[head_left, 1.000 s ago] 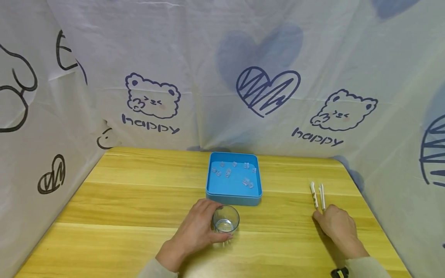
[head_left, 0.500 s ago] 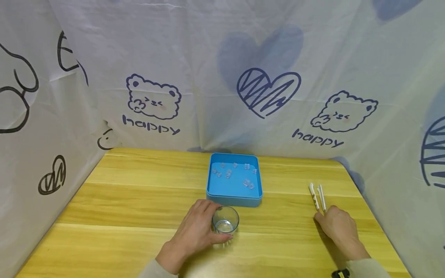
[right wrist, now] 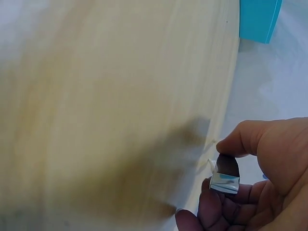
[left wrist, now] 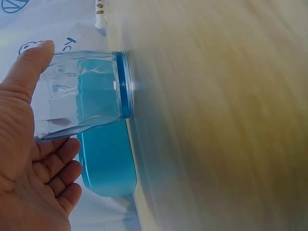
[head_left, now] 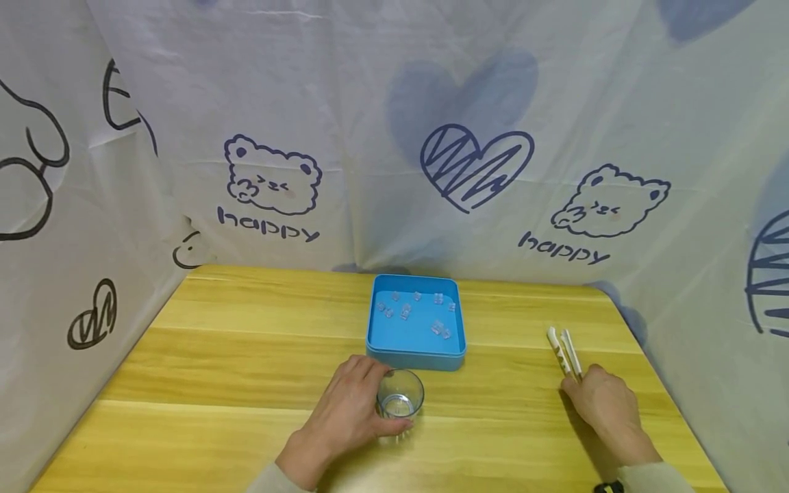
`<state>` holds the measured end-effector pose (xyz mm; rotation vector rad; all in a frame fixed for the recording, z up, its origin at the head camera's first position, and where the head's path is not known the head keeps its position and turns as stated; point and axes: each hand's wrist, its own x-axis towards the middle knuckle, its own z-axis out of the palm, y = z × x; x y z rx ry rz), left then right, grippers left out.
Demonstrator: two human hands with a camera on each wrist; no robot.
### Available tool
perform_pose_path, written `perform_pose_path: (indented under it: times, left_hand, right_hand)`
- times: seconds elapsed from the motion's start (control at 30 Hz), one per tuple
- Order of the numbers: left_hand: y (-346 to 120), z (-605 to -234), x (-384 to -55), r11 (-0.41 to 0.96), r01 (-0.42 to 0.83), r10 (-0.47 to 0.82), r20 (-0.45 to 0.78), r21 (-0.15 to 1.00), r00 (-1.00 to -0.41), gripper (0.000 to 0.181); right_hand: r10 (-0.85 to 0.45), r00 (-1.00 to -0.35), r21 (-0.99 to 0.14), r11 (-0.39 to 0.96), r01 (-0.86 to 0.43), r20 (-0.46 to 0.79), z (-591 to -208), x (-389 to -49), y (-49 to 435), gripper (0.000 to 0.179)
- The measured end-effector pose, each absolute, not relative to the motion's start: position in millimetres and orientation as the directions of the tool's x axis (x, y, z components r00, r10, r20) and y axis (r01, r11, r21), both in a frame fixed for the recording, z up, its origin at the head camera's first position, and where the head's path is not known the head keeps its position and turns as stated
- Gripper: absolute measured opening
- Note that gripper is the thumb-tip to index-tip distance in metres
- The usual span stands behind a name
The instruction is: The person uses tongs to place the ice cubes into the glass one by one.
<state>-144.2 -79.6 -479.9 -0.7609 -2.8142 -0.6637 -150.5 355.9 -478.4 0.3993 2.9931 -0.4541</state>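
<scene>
My left hand (head_left: 348, 411) grips a clear drinking glass (head_left: 401, 406) near its rim, thumb in front and fingers behind. The glass stands upright on the wooden table, just before a blue square tray (head_left: 416, 361). In the left wrist view the thumb lies along the side of the glass (left wrist: 96, 91). Several small clear cubes (head_left: 437, 326) lie spread in the tray. Over at the right, my right hand (head_left: 604, 404) pinches small tongs (head_left: 558, 349) with white arms, their tips pointing away and slightly apart. Its bent metal end (right wrist: 226, 183) shows between thumb and fingers in the right wrist view.
The wooden table (head_left: 234, 370) reaches back to a white cloth (head_left: 370, 137) printed with bears and hearts. Cloth also hangs along both sides. A dark watch (head_left: 609, 487) sits at my right wrist.
My right hand has shifted slightly right, and the tongs now slant a little more to the left at their tips. The left hand and glass keep their place.
</scene>
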Motion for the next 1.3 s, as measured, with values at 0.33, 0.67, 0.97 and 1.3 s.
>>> perform_pose_path:
  times: [0.33,0.67,0.97,1.3]
  left_hand:
    - [-80.3,-481.7,-144.0,0.772,0.505,0.442,0.244,0.387,-0.863,0.081]
    - [-80.6,-482.4,-143.0,0.769,0.497,0.435,0.241,0.402,-0.868,0.082]
    - [-80.7,-482.8,-144.2,0.766,0.491,0.429,0.238,0.415,-0.871,0.081]
    - [-80.5,-483.4,-145.1,0.765,0.493,0.431,0.239,0.415,-0.870,0.081]
  right_hand:
    - [0.250,-0.962,-0.291,0.917,0.271,-0.108,-476.4,-150.3,355.2,0.039]
    - [0.254,-0.967,-0.305,0.920,0.245,-0.009,-475.6,-150.8,355.1,0.036]
    - [0.273,-0.962,-0.348,0.904,0.247,0.026,-476.2,-150.8,354.1,0.035]
    - [0.226,-0.974,-0.398,0.897,0.193,0.037,-465.2,-155.2,347.2,0.050]
